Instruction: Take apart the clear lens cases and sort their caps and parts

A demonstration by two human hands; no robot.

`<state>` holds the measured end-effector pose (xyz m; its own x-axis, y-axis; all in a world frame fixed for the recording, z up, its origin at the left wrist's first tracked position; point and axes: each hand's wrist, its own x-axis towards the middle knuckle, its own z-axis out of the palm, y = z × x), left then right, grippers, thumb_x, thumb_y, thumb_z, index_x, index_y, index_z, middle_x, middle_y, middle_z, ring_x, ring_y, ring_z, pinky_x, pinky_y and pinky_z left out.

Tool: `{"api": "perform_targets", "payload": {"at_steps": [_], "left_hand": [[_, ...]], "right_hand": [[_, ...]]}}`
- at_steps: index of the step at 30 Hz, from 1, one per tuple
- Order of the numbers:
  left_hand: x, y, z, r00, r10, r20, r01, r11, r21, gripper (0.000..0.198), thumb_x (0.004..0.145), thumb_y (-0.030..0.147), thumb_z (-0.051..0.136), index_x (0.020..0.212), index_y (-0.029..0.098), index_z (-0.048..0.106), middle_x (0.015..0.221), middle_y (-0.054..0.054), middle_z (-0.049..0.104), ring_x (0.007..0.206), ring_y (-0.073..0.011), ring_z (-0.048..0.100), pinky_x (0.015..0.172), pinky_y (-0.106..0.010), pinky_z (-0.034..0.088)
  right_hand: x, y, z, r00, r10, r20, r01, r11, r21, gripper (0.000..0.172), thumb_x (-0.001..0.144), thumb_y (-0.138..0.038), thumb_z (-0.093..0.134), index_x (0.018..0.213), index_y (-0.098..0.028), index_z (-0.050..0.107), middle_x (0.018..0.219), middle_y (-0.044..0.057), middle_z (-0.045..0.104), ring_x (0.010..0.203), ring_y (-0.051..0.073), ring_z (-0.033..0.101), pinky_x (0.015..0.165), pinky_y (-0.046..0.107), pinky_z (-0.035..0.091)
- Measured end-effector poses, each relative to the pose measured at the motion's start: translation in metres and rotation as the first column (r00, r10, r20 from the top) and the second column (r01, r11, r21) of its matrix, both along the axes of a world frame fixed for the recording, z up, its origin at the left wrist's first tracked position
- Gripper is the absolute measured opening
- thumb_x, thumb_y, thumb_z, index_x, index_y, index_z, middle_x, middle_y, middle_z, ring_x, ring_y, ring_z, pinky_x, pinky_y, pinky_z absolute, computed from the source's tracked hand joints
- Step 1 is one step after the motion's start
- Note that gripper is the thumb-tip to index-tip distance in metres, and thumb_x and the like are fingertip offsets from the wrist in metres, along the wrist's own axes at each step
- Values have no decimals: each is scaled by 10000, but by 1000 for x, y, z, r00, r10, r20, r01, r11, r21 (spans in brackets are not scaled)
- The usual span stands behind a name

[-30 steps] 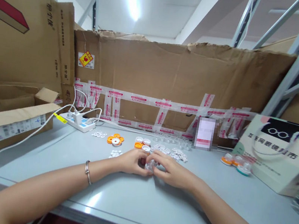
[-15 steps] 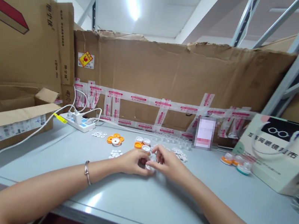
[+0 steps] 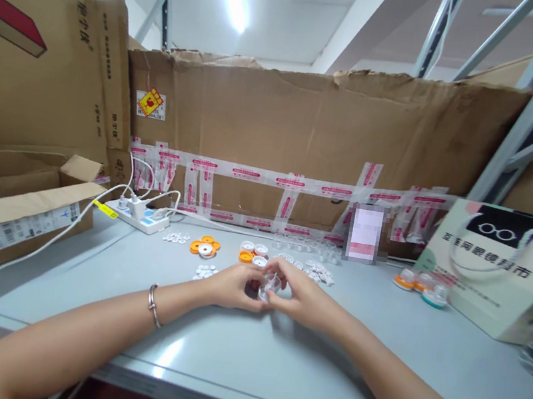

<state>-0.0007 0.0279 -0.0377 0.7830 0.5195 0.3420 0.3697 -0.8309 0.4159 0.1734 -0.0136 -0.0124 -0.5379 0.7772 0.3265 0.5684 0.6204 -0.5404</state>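
Between my hands, above the middle of the table, is a small clear plastic piece point(image 3: 269, 286), round and domed in outline. My left hand point(image 3: 235, 287) is closed round its left side, thumb near the table. On the other side my right hand point(image 3: 302, 294) grips it with thumb and curled fingers. The fingers partly cover the piece, and its underside is hidden. Just beyond the hands sit white and orange round caps point(image 3: 246, 256). White discs point(image 3: 205, 273) lie by my left wrist, and a pile of small white parts point(image 3: 319, 273) lies behind my right hand.
Orange rings with one white ring point(image 3: 206, 251) lie left of centre. Clear cups point(image 3: 307, 246) line the back near an upright blurred screen point(image 3: 365, 234). A power strip point(image 3: 142, 217) and open carton point(image 3: 16, 214) stand left; capped domes point(image 3: 434, 295) and a paper bag point(image 3: 492, 276) stand right.
My right hand's fingers have closed in round the clear piece, which now shows more plainly between both hands. The left hand stays nearly in place. The view has shifted slightly.
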Motion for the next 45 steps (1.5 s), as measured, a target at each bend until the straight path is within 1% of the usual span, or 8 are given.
{"api": "perform_targets", "payload": {"at_steps": [7,13,21,28,33,36,39,45], "left_hand": [[-1,1,-2,1000,-6,14,7,999,-34,205,710,335,572,747,133,570,724,-12,565,662,-112,494,611,-204,381],[-2,0,0,1000,9,2,-9,1000,-24,235,704,360,579,778,137,589,721,-15,544,648,-114,480,593,-207,361],[-6,1,-1,1000,-8,1,8,1000,0,250,709,385,579,782,146,588,730,-20,545,671,-126,493,617,-214,366],[-7,2,-2,1000,-17,-2,17,1000,19,245,711,385,582,770,148,578,726,-19,536,674,-128,492,623,-215,364],[-7,2,-3,1000,-13,11,13,1000,26,232,708,369,588,760,143,576,717,-17,529,668,-122,482,620,-212,360],[-6,2,-2,1000,-26,6,26,1000,15,241,713,377,581,752,139,579,704,-12,526,650,-115,474,603,-208,357],[-5,1,-1,999,-44,9,44,999,8,220,712,350,583,754,134,589,730,-17,541,672,-117,485,615,-208,364],[-5,1,0,999,-47,6,47,999,-24,195,706,320,592,729,127,609,776,-27,566,689,-114,504,628,-199,374]], "right_hand": [[3,7,2,993,-42,-109,40,999,-23,195,741,-299,539,900,-197,492,786,11,568,664,135,506,614,262,415],[62,59,7,832,-403,-381,451,892,42,276,697,-390,572,881,-196,505,878,55,581,780,183,571,699,332,463],[94,123,-17,837,-515,185,453,842,293,214,703,-231,565,914,-197,564,972,59,632,935,215,557,809,351,414],[89,128,-19,778,-562,281,471,818,331,202,659,-182,604,860,-197,607,957,87,648,957,295,529,804,422,369],[68,103,-11,831,-551,76,506,806,306,237,756,-329,526,912,-154,565,980,110,607,926,246,526,780,360,391],[37,62,-7,966,-259,-16,259,963,69,279,786,-414,476,913,-176,546,836,45,614,710,165,549,623,275,416],[11,23,-10,1000,19,12,-18,999,-32,230,743,-355,564,905,-193,547,784,6,593,702,139,535,616,240,404],[-4,0,-25,998,-70,-6,71,991,113,69,788,-215,484,796,-179,542,726,18,570,643,131,509,598,244,395]]}}
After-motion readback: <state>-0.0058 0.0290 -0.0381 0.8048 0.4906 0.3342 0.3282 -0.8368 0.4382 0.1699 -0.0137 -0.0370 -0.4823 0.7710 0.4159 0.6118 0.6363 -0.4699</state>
